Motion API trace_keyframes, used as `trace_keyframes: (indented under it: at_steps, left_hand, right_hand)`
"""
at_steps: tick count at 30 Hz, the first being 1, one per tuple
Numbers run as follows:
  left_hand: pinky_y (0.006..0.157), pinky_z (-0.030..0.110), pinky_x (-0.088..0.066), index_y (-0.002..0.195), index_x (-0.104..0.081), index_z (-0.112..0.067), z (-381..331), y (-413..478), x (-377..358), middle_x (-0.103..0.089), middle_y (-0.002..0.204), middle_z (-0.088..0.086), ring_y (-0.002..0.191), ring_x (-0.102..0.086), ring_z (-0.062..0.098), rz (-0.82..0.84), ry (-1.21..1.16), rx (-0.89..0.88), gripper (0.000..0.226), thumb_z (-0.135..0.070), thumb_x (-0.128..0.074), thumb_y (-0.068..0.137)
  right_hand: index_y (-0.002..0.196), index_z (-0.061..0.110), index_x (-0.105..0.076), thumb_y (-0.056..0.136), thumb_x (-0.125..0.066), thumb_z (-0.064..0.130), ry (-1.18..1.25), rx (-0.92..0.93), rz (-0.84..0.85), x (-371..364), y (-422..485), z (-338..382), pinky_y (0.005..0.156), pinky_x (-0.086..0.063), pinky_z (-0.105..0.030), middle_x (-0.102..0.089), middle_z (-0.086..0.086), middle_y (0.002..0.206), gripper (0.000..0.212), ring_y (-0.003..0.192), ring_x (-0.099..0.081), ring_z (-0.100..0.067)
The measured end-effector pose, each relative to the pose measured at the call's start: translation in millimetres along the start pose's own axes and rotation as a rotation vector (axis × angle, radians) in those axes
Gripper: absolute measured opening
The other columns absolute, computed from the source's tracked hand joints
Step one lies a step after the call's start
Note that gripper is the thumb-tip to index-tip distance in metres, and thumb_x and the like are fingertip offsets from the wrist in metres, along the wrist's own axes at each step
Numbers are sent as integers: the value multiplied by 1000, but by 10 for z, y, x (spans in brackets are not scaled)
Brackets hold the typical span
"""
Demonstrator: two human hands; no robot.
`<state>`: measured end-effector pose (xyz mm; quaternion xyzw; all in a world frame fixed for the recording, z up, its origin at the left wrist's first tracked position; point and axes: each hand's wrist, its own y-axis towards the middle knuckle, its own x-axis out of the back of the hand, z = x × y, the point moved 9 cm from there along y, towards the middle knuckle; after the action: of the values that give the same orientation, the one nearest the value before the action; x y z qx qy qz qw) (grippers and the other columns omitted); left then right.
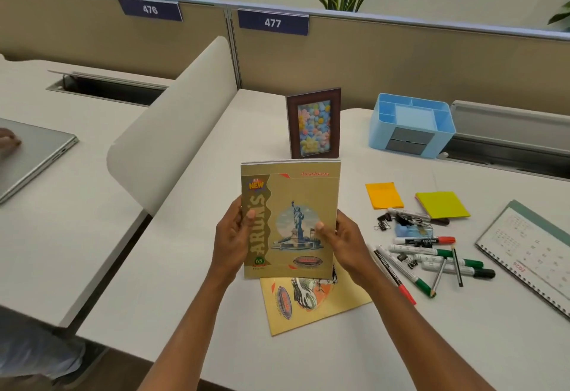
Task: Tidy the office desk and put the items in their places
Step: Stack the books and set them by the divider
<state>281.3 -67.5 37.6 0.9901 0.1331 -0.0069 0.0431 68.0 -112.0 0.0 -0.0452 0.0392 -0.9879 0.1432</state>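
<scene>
Nearest: both forearms in from the near edge, left grip (pixel 229 236) and right grip (pixel 345 242) grasping one notebook (pixel 290 221). Holds it upright above the desk (pixel 191 267), cover toward the camera, thumbs on the front, fingers behind, one grip per side edge. No contact with the desk as far as visible. Just below it and nearer, flat on the desk: second notebook (pixel 308 301), yellow cover, skewed, top part hidden by the held one.

Progress judged early. Looks like the opening step, gathering the notebooks. Nothing stowed yet, going by the layout. Far right: blue organizer (pixel 379 131), nothing seen sticking out of its compartments, drawers closed. Just behind the held notebook: photo frame (pixel 314 124), upright, probably fine where it stands.

Still loose, right of the notebooks:
- orange sticky notes (pixel 384 195) and yellow-green sticky pad (pixel 442 204), near each other, not touching
- binder clips (pixel 384 221) scattered beside a small blue holder (pixel 413 230), contents too small to tell
- nearer, markers (pixel 416 249) in a crossed jumble, two pencils (pixel 457 267) lying over them
- at the right edge, spiral calendar (pixel 530 252), flat, cut off by the frame

Likely remaining: stack both notebooks, load markers, pencils and clips into the organizer, square up the sticky pads, place the calendar. So nearly everything left.

Far left, beyond the divider (pixel 172 119): laptop (pixel 34 156) with another person's hand (pixel 9 141) on it, on the neighbouring desk, apparently not part of this job.
</scene>
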Motion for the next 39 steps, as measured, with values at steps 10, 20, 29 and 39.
trace_keyframes:
  at_steps: [10,20,29,39]
  left_hand:
    - [74,27,-48,115,-61,-14,372,221,189,-67,102,6,95,-64,28,-129,417,102,22,-22,-51,97]
    - [106,39,-25,144,-29,-19,674,-100,-856,-40,139,3,128,-35,24,464,1378,-129,84,-65,-56,79]
    - [92,35,-47,125,-51,-23,868,277,-946,-55,129,2,112,-56,25,681,1210,264,60,-42,-76,73]
    - [86,51,-54,118,-57,-9,764,192,-389,-69,110,15,96,-68,34,774,280,578,36,-25,-68,87]
  right_hand:
    - [112,16,-66,93,-62,27,114,154,-252,703,278,537,81,-54,-58,-70,-17,104,23,96,-65,-41]
    - [110,18,-65,89,-61,27,200,121,-303,990,344,506,86,-54,-57,-69,-16,108,23,98,-66,-35]
    - [107,24,-68,68,-74,60,202,121,-266,931,420,576,84,-53,-60,-69,-18,110,54,102,-65,-41]
    - [117,15,-63,59,-80,61,238,88,-246,1065,598,605,73,-59,-37,-72,-10,110,76,98,-70,-30]
